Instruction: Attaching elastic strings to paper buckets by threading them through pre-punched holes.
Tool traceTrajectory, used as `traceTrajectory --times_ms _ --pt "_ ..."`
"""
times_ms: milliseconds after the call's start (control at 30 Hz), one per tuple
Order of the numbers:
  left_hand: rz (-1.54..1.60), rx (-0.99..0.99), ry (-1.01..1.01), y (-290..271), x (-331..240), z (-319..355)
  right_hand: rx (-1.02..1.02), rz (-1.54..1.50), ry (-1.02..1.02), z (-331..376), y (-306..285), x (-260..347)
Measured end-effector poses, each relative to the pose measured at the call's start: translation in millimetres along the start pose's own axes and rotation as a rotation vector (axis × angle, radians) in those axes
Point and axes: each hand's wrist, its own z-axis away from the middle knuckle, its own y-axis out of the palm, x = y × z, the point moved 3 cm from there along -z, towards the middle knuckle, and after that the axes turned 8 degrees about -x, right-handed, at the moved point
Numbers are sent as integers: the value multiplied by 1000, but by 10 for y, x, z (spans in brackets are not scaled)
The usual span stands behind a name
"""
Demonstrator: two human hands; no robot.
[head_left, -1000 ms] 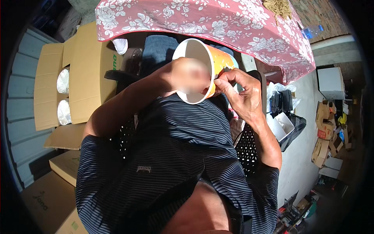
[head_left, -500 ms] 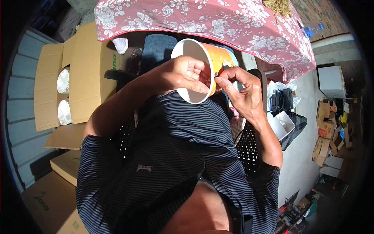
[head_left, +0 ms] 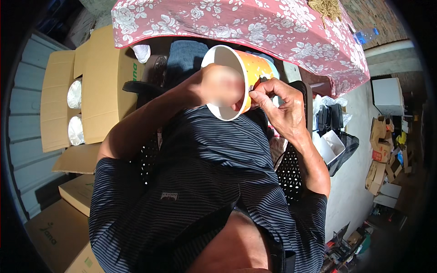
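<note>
A large paper bucket, white inside and orange-yellow printed outside, lies tilted over my lap with its mouth toward the left. My left hand reaches into the mouth; it is blurred, so its fingers cannot be made out. Against the outer wall near the rim, my right hand has its thumb and index finger pressed together. A small dark piece shows beside those fingertips on the bucket's side. Whether it is a loose thing or part of the bucket, I cannot tell.
A pink floral cloth covers the table ahead, with a brown fibre bundle on it. Open cardboard boxes holding wrapped white stacks stand on the left. To the right are a white box and a pile of cartons.
My left hand has shifted slightly inside the bucket's mouth and now appears blurred. The bucket and my right hand have hardly moved.
</note>
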Motion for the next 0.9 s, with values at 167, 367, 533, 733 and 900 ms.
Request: traceTrajectory --times_ms 167,367,533,733,900 --pt "-39 -33 28 -8 -7 19 65 -86 155 -11 -15 6" --pt "70 -311 85 29 -206 183 237 -560 475 -31 -100 -191" --pt "-927 -637 1118 190 -555 453 190 -746 648 -36 -12 -203" --pt "-821 -108 903 410 -1026 164 285 -818 583 -175 20 -74" --pt "-772 -185 420 121 -1172 -235 285 -770 647 -238 -55 -90"
